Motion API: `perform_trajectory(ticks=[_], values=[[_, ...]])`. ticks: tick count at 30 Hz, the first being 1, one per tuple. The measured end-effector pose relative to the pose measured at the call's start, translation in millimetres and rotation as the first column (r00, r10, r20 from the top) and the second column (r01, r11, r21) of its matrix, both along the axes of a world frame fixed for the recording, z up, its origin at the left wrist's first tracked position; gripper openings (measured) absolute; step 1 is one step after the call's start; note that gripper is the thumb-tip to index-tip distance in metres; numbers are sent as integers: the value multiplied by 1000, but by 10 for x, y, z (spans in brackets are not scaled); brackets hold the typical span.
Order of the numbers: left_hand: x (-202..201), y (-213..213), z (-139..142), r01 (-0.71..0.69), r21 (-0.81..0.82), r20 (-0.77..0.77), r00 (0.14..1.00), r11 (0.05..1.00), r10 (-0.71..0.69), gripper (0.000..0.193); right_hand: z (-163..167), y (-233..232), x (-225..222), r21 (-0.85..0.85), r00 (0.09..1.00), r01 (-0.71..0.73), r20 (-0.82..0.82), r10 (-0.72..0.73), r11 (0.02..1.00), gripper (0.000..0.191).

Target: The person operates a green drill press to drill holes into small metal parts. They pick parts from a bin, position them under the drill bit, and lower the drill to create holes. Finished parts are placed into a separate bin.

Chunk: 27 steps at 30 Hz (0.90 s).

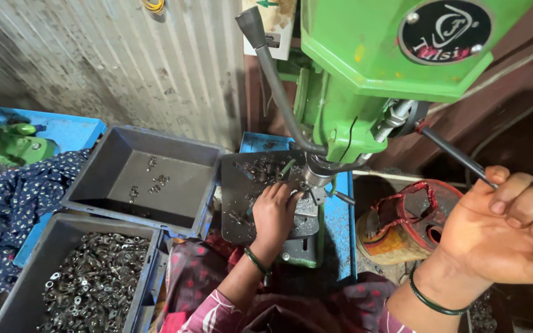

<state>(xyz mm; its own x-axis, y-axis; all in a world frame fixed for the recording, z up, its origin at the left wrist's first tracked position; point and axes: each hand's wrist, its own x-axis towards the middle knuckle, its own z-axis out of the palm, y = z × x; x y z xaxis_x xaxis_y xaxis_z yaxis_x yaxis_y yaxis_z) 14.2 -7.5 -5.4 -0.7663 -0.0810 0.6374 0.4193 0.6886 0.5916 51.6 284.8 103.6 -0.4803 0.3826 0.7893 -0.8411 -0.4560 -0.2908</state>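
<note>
A green drill press (pixel 365 68) stands over a dark work table (pixel 242 185) strewn with small metal parts. My left hand (pixel 276 213) rests on that table right under the spindle (pixel 316 176), fingers pinched on a small metal part at the fixture. My right hand (pixel 507 231) is closed around the black feed lever (pixel 451 151) at the right. Both wrists carry a dark green bangle.
A grey bin (pixel 149 176) with a few metal parts sits left of the table. A nearer grey bin (pixel 87 280) is heaped with metal rings. Blue patterned cloth (pixel 7 203) lies at the left; a torn red-and-yellow container (pixel 408 225) stands at the right.
</note>
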Motion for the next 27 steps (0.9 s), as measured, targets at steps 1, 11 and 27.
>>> perform_trajectory(ticks=[1,11,27], values=[[4,1,-2,4,2,6,1000,1000,-4,20,-17,10,3,-2,1000,5,-4,-5,1000,41],[35,18,60,22,44,13,1000,999,-22,24,-162,147,-53,26,999,39,-32,-39,999,40],[-103,-60,212,23,43,279,960,999,-35,16,1219,82,-735,394,989,17,130,-74,919,40]])
